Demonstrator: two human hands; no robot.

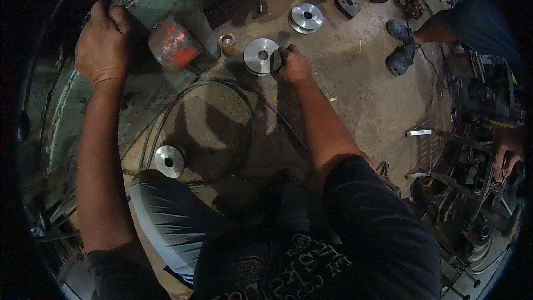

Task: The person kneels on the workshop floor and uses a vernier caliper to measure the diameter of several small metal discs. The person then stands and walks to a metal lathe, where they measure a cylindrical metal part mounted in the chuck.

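Observation:
My right hand reaches down to the dusty floor and grips the right edge of a shiny round metal disc with a centre hole. My left hand rests on the edge of a green machine body at the upper left, fingers curled over it. A second pair of stacked shiny discs lies farther away on the floor. Another shiny disc sits near my knee at the lower left.
A red-painted block and a small copper-coloured bush stand beside the machine. A loop of thin cable lies on the floor. Another person's sandalled feet stand at upper right. Metal frames and scrap parts crowd the right side.

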